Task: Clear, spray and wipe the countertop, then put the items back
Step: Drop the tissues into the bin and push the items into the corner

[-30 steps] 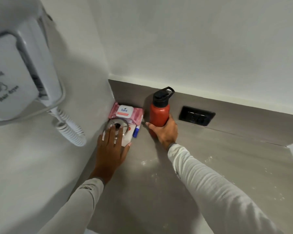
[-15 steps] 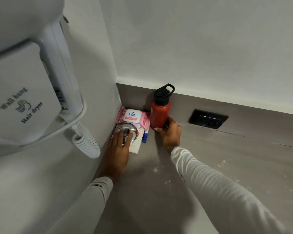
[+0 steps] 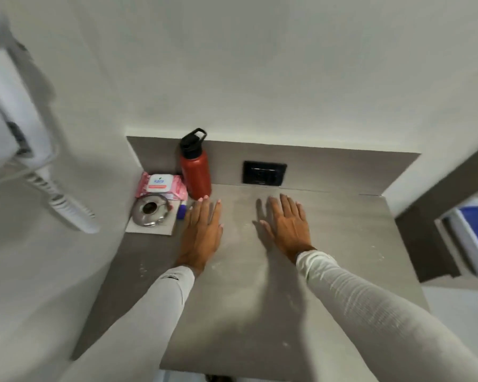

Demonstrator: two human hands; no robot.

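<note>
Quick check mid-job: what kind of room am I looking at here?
Probably a hotel or guest-room vanity corner. A wall-hung hair dryer with a coiled cord is on the left wall, a socket sits in the grey backsplash, and a wipes pack and red bottle share the small countertop.
</note>
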